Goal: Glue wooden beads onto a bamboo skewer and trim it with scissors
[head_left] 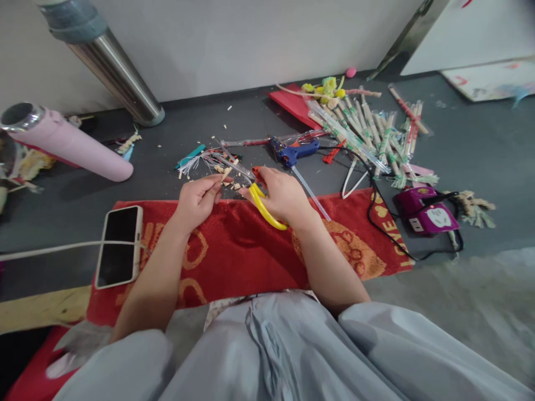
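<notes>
Red mat (234, 250) reading "LOVE", scissors (261, 203) in right hand (282, 195)

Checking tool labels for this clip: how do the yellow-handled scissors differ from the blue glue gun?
The scissors have yellow handles and are gripped in the right hand; the glue gun is blue and lies untouched on the grey floor. The scissors sit over the red mat; the glue gun lies beyond it. Both are hand tools.
</notes>
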Demonstrator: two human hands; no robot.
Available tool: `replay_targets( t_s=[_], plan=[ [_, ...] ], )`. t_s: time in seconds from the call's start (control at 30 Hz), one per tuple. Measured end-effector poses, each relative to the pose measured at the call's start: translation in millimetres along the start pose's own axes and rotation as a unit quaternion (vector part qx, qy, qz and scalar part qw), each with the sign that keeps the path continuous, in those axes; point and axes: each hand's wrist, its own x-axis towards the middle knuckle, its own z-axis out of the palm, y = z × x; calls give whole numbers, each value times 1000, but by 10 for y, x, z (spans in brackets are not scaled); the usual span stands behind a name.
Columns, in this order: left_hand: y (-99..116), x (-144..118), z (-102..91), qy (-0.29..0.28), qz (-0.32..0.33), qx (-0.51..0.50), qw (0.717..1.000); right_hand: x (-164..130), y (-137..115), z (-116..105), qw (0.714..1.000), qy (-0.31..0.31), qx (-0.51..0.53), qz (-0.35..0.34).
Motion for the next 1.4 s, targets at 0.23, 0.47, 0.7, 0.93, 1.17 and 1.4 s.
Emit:
replay_targets(
  t_s=[0.23, 0.47, 0.7, 0.93, 1.17, 1.4],
  plan=[
    [-10, -8, 23, 6, 7, 51, 999, -6, -69, -42, 999, -24, -28, 40],
    [-140, -59, 133, 127, 68, 254, 956, -3, -137, 42, 997, -37, -20, 59],
    [-205, -79, 110, 140, 111, 261, 949, -47, -117, 37, 999, -20, -21, 24],
    [-131, -53, 97, 119, 98, 216, 964, -42, -47, 34, 1000, -5, -17, -12],
    [-76, -37, 87, 94, 82, 194, 973, -48, -4, 55, 999, 4, -6, -41],
    [-109, -53, 78, 74, 76, 203, 974, -30, -22, 68, 999, -12, 3, -30]
  ],
)
